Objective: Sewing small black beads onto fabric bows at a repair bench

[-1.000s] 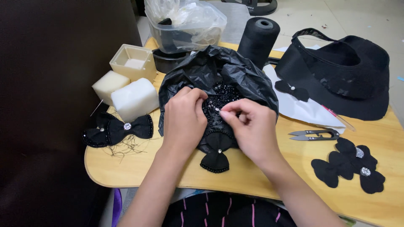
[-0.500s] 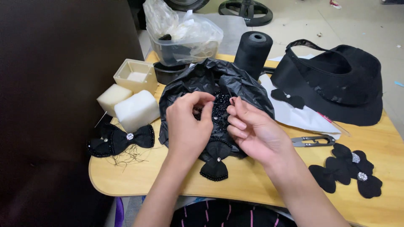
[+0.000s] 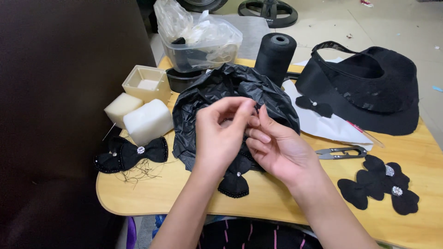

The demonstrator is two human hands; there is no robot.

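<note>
My left hand (image 3: 221, 133) and my right hand (image 3: 279, 147) meet above a crumpled black plastic bag (image 3: 217, 92) in the middle of the wooden table (image 3: 152, 193). Their fingertips pinch together at something small between them; what it is cannot be made out. Under the hands lies a black beaded bow (image 3: 234, 182) with a small stone at its centre, partly covered by them. The left hand's fingers are curled, the right hand's fingers stretch toward the left thumb.
A finished black bow (image 3: 131, 154) and loose threads lie at the left, beside two white foam blocks (image 3: 147, 121) and a small cream box (image 3: 146, 82). Behind stand a plastic tub (image 3: 203, 48) and a black thread cone (image 3: 275, 55). Thread snips (image 3: 341, 152), black fabric shapes (image 3: 378, 184) and a black hat (image 3: 369, 87) are at the right.
Both hands have lifted off the beaded piece and come together higher over the bag, fingertips now touching. The camera view has shifted slightly.
</note>
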